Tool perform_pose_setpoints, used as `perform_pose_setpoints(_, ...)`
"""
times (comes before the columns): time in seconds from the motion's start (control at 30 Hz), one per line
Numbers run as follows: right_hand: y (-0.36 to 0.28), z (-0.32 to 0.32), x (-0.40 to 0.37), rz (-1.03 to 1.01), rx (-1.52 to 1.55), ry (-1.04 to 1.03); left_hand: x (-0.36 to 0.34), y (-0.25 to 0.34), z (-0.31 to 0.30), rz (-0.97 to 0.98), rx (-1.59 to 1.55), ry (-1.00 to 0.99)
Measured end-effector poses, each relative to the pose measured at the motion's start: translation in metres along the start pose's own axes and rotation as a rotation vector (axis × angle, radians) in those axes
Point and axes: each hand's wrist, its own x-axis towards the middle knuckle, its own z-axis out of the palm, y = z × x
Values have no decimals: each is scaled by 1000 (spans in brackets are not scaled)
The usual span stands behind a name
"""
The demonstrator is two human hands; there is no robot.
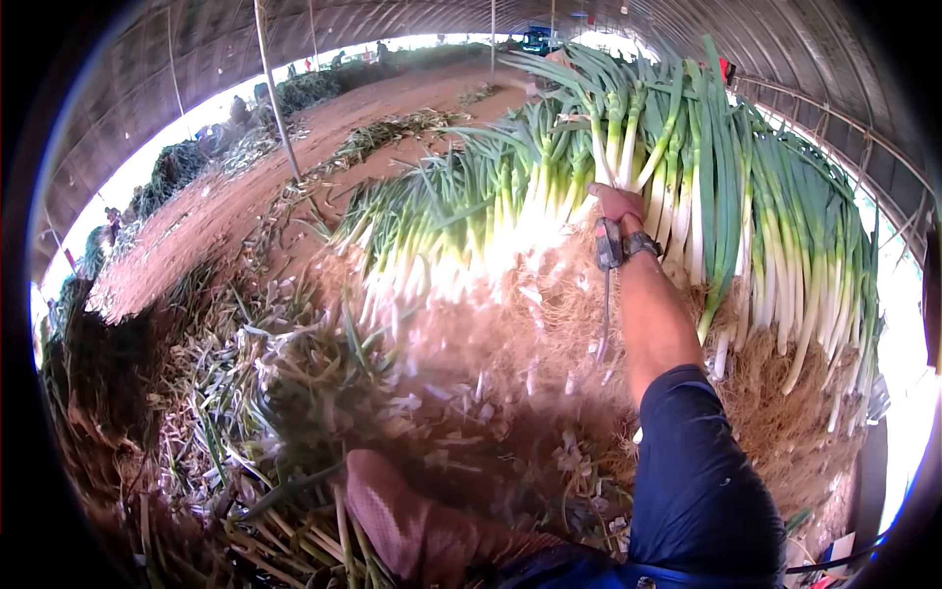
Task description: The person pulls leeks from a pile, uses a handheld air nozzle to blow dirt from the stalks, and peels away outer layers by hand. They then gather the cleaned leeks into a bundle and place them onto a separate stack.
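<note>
Hidden: the right hand [616,203] is pushed in among the stalks of the green onion stack [706,196]. Its fingertips are buried, so I cannot tell how far they curl or whether they grip a stalk.
Blurred: the left hand [392,512], in a reddish glove, sits low at the near edge above the trimmings [265,393]. It is smeared, and its fingers cannot be read.
Hard to make out: a dark narrow object [606,257] hangs beside the wristwatch [641,242]. What it is cannot be told.
Stack: right of centre, straight ahead, with white shanks and tangled roots facing outward and green leaves rising behind.
Cut off: the right edge of the stack runs into glare.
Ground: leaf scraps and bare soil, with a thin pole [277,108] beyond.
</note>
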Motion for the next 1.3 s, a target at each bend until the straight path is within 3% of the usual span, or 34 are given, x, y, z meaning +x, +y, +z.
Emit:
perform_pose_setpoints(0.1,15,9,32,-30,-197,24,-3,-4,-4,-3,-16,-3)
perform_pose_setpoints(0.27,-8,-2,-13,-110,-646,-43,-5,-13,-12,-6,-22,-4)
perform_pose_setpoints(0.4,-15,1,-27,-165,-795,-74,-5,-14,-16,-9,-24,-4)
perform_pose_setpoints(0.5,-5,13,-15,-165,-928,43,-5,-16,-15,-14,-28,-1)
perform_pose_setpoints(0.6,-19,13,-37,-307,-1087,143,-4,-16,-17,-14,-29,3)
perform_pose_setpoints(0.67,-39,9,-74,-604,-1018,108,-4,-18,-19,-22,-37,10)
perform_pose_setpoints(0.7,-37,15,-84,-694,-924,55,-4,-21,-21,-20,-42,13)
perform_pose_setpoints(0.77,-43,35,-116,-688,-858,-156,-4,-29,-31,-13,-54,25)
perform_pose_setpoints(0.9,-11,100,-188,-700,-353,-595,5,-49,-59,58,-137,33)
perform_pose_setpoints(0.97,4,139,-228,-741,-290,-848,-14,26,-41,-68,-74,28)
perform_pose_setpoints(1.0,19,167,-241,-865,-342,-944,-9,22,-60,-26,71,-26)
perform_pose_setpoints(1.07,30,198,-296,-810,-278,-1198,-15,28,-68,-93,-6,132)
perform_pose_setpoints(1.1,32,209,-328,-705,-272,-1283,-9,9,-84,-12,55,162)
perform_pose_setpoints(1.13,45,227,-358,-734,-236,-1331,-1,-12,-99,83,117,172)
perform_pose_setpoints(1.17,48,230,-371,-777,-198,-1353,-10,4,-98,11,120,167)
perform_pose_setpoints(1.3,74,264,-469,-334,-170,-1713,9,3,-105,-73,74,129)
